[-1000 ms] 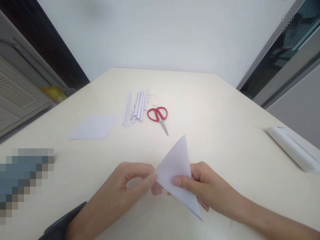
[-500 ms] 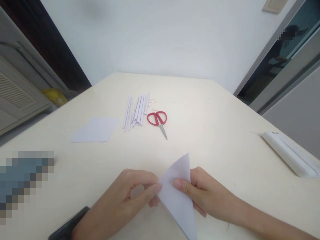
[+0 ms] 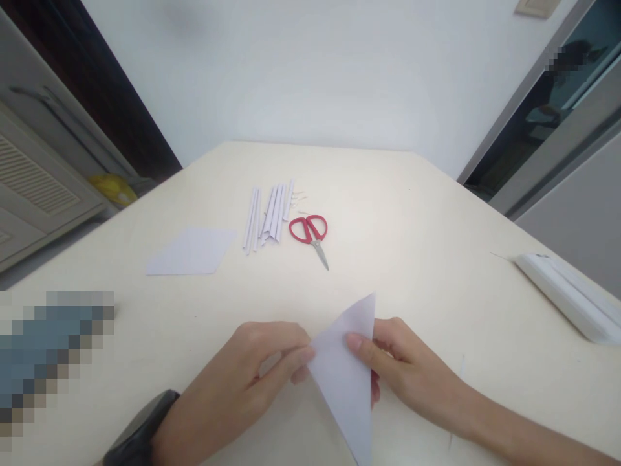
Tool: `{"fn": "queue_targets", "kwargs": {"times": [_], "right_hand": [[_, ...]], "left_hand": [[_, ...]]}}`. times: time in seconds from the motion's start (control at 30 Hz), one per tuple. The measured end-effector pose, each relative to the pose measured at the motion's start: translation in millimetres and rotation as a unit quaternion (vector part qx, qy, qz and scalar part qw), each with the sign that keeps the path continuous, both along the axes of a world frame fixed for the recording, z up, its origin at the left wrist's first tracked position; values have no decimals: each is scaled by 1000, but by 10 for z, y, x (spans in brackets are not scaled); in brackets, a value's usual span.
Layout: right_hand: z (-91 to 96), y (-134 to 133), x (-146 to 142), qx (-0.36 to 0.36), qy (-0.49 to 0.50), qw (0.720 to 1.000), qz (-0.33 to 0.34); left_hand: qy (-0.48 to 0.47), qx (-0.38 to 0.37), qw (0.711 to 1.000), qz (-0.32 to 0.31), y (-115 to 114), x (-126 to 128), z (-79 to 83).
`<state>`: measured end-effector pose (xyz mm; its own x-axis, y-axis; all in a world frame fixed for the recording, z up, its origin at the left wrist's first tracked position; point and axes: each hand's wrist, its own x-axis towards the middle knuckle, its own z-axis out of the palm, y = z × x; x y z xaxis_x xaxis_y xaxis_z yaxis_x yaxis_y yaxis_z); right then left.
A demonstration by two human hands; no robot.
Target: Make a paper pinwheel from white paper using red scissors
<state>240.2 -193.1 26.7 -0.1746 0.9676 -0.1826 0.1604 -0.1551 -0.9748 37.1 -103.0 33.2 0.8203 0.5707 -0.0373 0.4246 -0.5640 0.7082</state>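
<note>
A white sheet folded into a triangle point(image 3: 347, 382) is held just above the cream table point(image 3: 417, 213) near its front edge. My left hand point(image 3: 252, 375) pinches the triangle's left corner between thumb and fingers. My right hand point(image 3: 402, 369) grips its right side, thumb on top and fingers underneath. One tip of the triangle points up and away from me, the other points down toward the bottom of the view. A dark band sits on my left wrist.
Red-handled scissors point(image 3: 310, 233) lie at the table's middle, next to several rolled or folded white paper strips point(image 3: 269, 210). A flat white paper square point(image 3: 187, 251) rests to the left. A long white object point(image 3: 567, 294) lies at the right edge.
The folded triangle has turned in my hands: its lower tip swung from pointing right-down to pointing nearly straight down. Both hands kept their grip.
</note>
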Motion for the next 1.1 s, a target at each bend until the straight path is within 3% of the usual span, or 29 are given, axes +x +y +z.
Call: {"fn": "queue_targets", "kwargs": {"times": [0.47, 0.73, 0.9, 1.1], "right_hand": [[92, 78, 99, 17, 24, 996, -85], [72, 92, 96, 35, 45, 996, -72], [-4, 79, 42, -7, 32, 999, -20], [-29, 71, 4, -35, 46, 998, -22]], "left_hand": [[21, 40, 997, -67, 29, -38, -50], [13, 39, 999, -31, 99, -8, -26], [-6, 0, 1000, 20, 88, -23, -39], [-34, -16, 999, 38, 105, -55, -40]]}}
